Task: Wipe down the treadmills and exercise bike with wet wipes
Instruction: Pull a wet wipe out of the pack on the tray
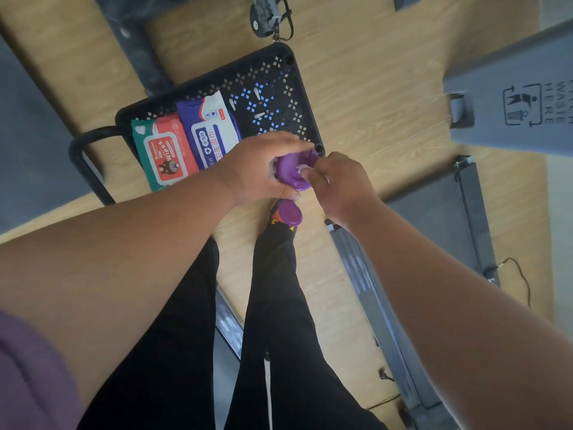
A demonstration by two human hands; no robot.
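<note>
Wipes are coming out of a purple tub [290,173] held just above the near corner of a black basket [288,76]. Its flip lid [290,214] hangs open below. The left hand [260,169] wraps round the tub, fingers curled over its top; the right hand [336,184] pinches the white wipe [302,170] poking through the opening. To do this well, I'd judge the left should hold firm while the right draws the sheet straight out, slowly, so only one comes and it tears free cleanly.

In the basket lie two flat packs: a red and green one [162,153] reading "Wipes" with a cartoon animal, and a blue and white one [209,128] printed in Chinese characters. A treadmill [431,218] lies to the right. Farther off, a grey bin [508,97] reads "WASTE HERE" beside a litter pictogram.
</note>
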